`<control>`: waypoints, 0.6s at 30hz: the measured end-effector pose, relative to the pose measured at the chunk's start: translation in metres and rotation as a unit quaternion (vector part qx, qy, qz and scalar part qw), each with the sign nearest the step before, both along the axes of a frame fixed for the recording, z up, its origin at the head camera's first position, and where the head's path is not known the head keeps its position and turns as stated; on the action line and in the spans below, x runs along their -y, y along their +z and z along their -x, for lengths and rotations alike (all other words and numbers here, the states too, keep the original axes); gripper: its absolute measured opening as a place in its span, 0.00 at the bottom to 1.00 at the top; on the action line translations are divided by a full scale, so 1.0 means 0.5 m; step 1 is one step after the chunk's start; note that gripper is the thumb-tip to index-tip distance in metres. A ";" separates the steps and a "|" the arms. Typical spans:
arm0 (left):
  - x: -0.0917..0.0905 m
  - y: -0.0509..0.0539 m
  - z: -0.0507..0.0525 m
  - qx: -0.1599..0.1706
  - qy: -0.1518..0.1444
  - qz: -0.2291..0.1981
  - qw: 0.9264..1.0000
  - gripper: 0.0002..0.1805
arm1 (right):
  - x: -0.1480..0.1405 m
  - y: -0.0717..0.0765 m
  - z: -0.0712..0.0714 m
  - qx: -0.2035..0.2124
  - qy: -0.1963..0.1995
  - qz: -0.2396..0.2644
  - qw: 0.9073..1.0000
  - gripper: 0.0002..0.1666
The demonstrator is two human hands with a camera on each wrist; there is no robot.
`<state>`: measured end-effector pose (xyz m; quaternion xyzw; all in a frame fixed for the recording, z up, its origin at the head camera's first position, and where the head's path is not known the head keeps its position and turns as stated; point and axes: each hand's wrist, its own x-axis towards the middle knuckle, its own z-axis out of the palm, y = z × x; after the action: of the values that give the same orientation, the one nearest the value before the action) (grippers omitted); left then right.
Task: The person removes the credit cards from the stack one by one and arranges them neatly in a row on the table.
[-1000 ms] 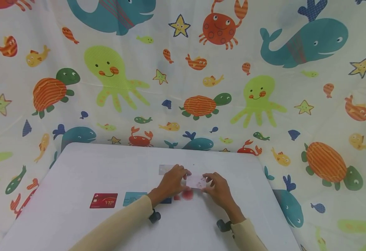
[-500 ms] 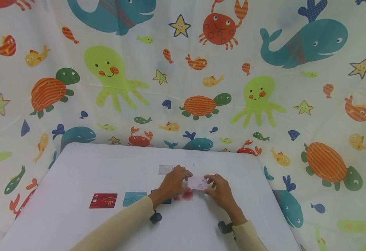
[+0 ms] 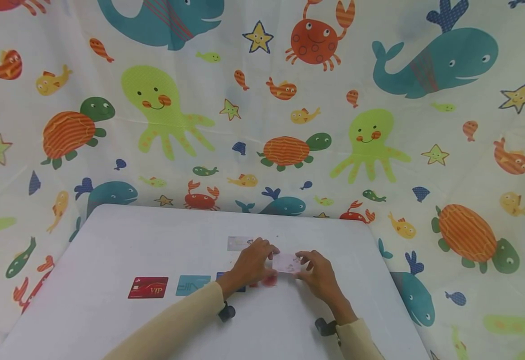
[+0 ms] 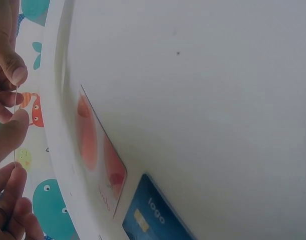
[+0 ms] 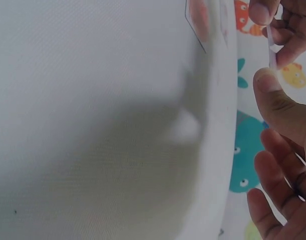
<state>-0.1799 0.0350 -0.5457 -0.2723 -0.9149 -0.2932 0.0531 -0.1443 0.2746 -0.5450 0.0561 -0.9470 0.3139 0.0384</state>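
Between the two hands, a pale pinkish card (image 3: 286, 263) is held up above the table. The left hand (image 3: 252, 262) pinches its left edge with thumb and fingers, and the right hand (image 3: 318, 272) pinches its right edge. In the left wrist view the held card (image 4: 15, 102) shows edge-on as a thin line, and in the right wrist view the card (image 5: 272, 50) is edge-on too. Below the card lies a white card with red circles (image 3: 269, 280), partly hidden. A dark blue card (image 4: 155, 215) lies beside it, mostly covered by the left arm in the head view.
On the white table (image 3: 177, 330) lie a red VIP card (image 3: 148, 288) and a light blue card (image 3: 192, 285) to the left. A greyish card (image 3: 239, 243) lies behind the left hand. A curtain with sea animals (image 3: 244, 90) hangs behind the table.
Both hands have shifted slightly to the right with the card between them, and a little toward the near side. The cards on the table have not moved.
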 end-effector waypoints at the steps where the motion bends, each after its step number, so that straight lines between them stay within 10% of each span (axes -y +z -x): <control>1: -0.002 -0.002 0.000 0.000 0.000 0.000 1.000 0.26 | -0.002 -0.001 0.000 0.000 -0.001 0.000 1.000 0.31; 18: -0.019 -0.010 -0.003 0.004 -0.007 -0.005 1.000 0.25 | -0.019 -0.004 -0.003 0.014 -0.009 -0.004 1.000 0.30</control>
<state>-0.1783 0.0446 -0.5506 -0.2769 -0.9118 -0.2991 0.0489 -0.1427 0.2839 -0.5472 0.0436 -0.9491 0.3108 0.0281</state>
